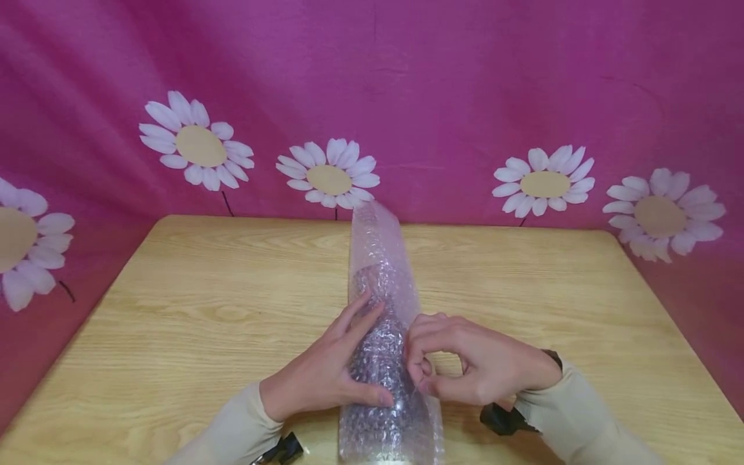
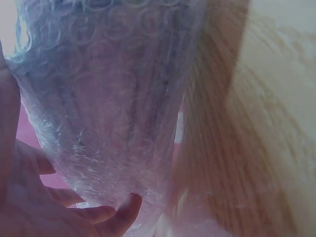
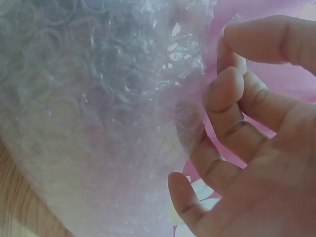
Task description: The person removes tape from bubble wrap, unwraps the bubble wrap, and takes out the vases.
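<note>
A long bundle of clear bubble wrap (image 1: 380,349) lies lengthwise on the table, with a dark shape inside that is blurred by the bubbles. Its far end is flat, pale wrap. My left hand (image 1: 325,374) rests on the bundle's left side, fingers spread and fairly straight, thumb across the top. In the left wrist view its fingertips (image 2: 129,202) touch the wrap. At the right edge my right hand (image 1: 476,361) pinches with thumb and curled forefinger; a glint of clear film shows by the thumb tip. Its other fingers (image 3: 224,91) bend against the wrap's side.
The wooden table (image 1: 232,278) has rounded far corners. A magenta cloth (image 1: 430,97) with large white daisies hangs behind it and along both sides. Dark straps (image 1: 506,418) are on the wrists, over pale sleeves.
</note>
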The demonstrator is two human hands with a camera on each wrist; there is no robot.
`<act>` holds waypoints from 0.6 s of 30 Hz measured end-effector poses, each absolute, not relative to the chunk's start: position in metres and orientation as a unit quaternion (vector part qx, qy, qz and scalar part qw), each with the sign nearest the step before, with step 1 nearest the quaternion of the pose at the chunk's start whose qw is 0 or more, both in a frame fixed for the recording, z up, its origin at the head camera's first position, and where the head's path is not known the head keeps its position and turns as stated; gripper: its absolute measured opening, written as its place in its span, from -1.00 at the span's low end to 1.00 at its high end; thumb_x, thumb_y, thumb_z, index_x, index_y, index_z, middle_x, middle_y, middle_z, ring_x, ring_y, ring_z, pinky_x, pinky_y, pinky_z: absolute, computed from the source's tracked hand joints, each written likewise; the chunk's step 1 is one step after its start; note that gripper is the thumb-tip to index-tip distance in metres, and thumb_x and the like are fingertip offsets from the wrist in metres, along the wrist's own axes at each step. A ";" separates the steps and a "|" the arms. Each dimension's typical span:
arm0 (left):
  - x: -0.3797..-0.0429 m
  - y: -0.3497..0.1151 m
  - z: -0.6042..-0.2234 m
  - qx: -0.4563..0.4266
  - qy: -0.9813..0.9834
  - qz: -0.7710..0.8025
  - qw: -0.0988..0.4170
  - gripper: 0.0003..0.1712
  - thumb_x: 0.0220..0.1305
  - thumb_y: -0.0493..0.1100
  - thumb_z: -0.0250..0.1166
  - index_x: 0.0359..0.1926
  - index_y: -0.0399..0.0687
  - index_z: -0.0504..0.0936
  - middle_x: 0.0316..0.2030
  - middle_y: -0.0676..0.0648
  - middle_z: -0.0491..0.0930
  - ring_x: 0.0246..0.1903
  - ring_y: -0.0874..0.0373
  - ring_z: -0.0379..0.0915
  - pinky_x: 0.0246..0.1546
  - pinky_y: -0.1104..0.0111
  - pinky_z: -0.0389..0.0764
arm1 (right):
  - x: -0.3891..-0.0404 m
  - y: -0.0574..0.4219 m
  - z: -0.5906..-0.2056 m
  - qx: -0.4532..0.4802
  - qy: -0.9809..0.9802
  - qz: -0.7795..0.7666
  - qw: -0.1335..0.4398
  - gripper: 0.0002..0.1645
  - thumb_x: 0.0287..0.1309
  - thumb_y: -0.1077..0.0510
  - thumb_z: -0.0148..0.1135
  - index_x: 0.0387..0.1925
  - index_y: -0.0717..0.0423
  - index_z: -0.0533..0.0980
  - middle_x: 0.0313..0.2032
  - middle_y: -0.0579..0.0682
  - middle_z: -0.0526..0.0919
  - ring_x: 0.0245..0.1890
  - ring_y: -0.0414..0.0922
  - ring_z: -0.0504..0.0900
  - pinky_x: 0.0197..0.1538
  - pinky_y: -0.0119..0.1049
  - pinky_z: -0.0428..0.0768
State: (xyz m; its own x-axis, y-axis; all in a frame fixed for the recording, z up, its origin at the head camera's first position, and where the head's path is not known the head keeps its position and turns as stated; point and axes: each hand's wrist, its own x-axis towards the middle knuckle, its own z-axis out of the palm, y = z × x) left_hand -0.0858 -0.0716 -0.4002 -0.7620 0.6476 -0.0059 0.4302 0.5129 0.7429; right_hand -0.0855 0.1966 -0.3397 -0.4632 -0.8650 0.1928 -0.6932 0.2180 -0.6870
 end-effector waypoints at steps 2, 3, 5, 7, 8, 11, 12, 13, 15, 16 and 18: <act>-0.085 -0.072 -0.401 0.314 0.858 0.382 0.141 0.42 -0.09 0.79 0.17 0.67 0.38 -0.18 0.69 0.10 -0.43 0.64 -0.25 -0.13 0.47 -0.28 0.29 | -0.086 0.196 -0.339 -0.502 0.771 -0.372 0.120 -0.71 0.09 0.33 0.30 -0.37 -0.19 0.53 -0.40 -0.30 0.49 -0.18 -0.39 0.46 -0.02 -0.43 0.46; -0.085 -0.072 -0.401 0.314 0.858 0.382 0.139 0.42 -0.09 0.79 0.16 0.67 0.38 -0.17 0.69 0.09 -0.42 0.64 -0.25 -0.12 0.46 -0.28 0.29 | -0.086 0.197 -0.339 -0.501 0.771 -0.374 0.123 -0.71 0.09 0.33 0.30 -0.37 -0.19 0.53 -0.40 -0.30 0.49 -0.18 -0.39 0.46 -0.02 -0.45 0.46; -0.084 -0.072 -0.402 0.317 0.857 0.383 0.136 0.43 -0.10 0.81 0.14 0.67 0.37 -0.17 0.69 0.08 -0.42 0.63 -0.27 -0.11 0.46 -0.28 0.30 | -0.085 0.197 -0.340 -0.502 0.769 -0.376 0.121 -0.71 0.08 0.33 0.31 -0.37 -0.18 0.53 -0.40 -0.29 0.49 -0.18 -0.39 0.47 -0.02 -0.46 0.47; -0.083 -0.072 -0.402 0.317 0.856 0.384 0.136 0.43 -0.11 0.82 0.12 0.67 0.37 -0.17 0.69 0.08 -0.41 0.63 -0.27 -0.10 0.45 -0.28 0.31 | -0.085 0.198 -0.340 -0.505 0.766 -0.379 0.122 -0.70 0.08 0.34 0.31 -0.36 -0.18 0.53 -0.40 -0.28 0.50 -0.17 -0.39 0.47 -0.02 -0.46 0.48; -0.083 -0.073 -0.402 0.317 0.856 0.385 0.137 0.43 -0.11 0.82 0.11 0.67 0.38 -0.17 0.69 0.08 -0.42 0.63 -0.28 -0.10 0.45 -0.28 0.31 | -0.084 0.198 -0.340 -0.505 0.765 -0.380 0.122 -0.70 0.08 0.33 0.32 -0.36 -0.18 0.54 -0.40 -0.28 0.50 -0.17 -0.39 0.47 -0.01 -0.45 0.49; -0.083 -0.073 -0.402 0.313 0.856 0.385 0.144 0.42 -0.10 0.81 0.14 0.67 0.41 -0.19 0.69 0.11 -0.43 0.63 -0.27 -0.10 0.44 -0.29 0.32 | -0.085 0.200 -0.340 -0.512 0.760 -0.383 0.119 -0.70 0.09 0.34 0.33 -0.35 -0.18 0.53 -0.40 -0.27 0.50 -0.15 -0.38 0.48 0.00 -0.43 0.49; -0.083 -0.072 -0.401 0.312 0.857 0.384 0.146 0.42 -0.11 0.82 0.13 0.67 0.41 -0.19 0.69 0.12 -0.43 0.63 -0.26 -0.11 0.45 -0.28 0.32 | -0.086 0.200 -0.340 -0.514 0.758 -0.384 0.118 -0.70 0.09 0.34 0.33 -0.35 -0.17 0.53 -0.41 -0.27 0.49 -0.15 -0.37 0.48 0.00 -0.43 0.49; -0.084 -0.072 -0.401 0.311 0.857 0.383 0.146 0.43 -0.11 0.82 0.13 0.67 0.41 -0.19 0.69 0.13 -0.43 0.63 -0.26 -0.12 0.45 -0.28 0.32 | -0.087 0.201 -0.339 -0.513 0.757 -0.386 0.120 -0.69 0.08 0.35 0.33 -0.35 -0.17 0.53 -0.41 -0.27 0.49 -0.15 -0.37 0.48 0.00 -0.43 0.49; -0.085 -0.072 -0.400 0.312 0.858 0.381 0.143 0.45 -0.13 0.84 0.10 0.67 0.39 -0.19 0.69 0.12 -0.44 0.63 -0.27 -0.11 0.45 -0.29 0.32 | -0.088 0.202 -0.339 -0.516 0.754 -0.390 0.119 -0.68 0.07 0.37 0.32 -0.36 -0.16 0.53 -0.42 -0.27 0.48 -0.14 -0.36 0.48 0.00 -0.43 0.49; -0.085 -0.072 -0.399 0.314 0.858 0.381 0.140 0.47 -0.15 0.86 0.07 0.67 0.36 -0.18 0.69 0.11 -0.44 0.63 -0.28 -0.12 0.45 -0.29 0.31 | -0.089 0.202 -0.338 -0.519 0.751 -0.391 0.118 -0.68 0.06 0.38 0.31 -0.36 -0.16 0.53 -0.43 -0.26 0.48 -0.15 -0.36 0.48 -0.01 -0.43 0.49; -0.085 -0.071 -0.399 0.316 0.858 0.381 0.138 0.50 -0.18 0.89 0.01 0.68 0.32 -0.17 0.69 0.08 -0.44 0.63 -0.30 -0.11 0.45 -0.30 0.29 | -0.089 0.202 -0.339 -0.523 0.747 -0.394 0.117 -0.67 0.06 0.39 0.30 -0.37 -0.15 0.53 -0.43 -0.26 0.47 -0.15 -0.36 0.48 -0.01 -0.43 0.49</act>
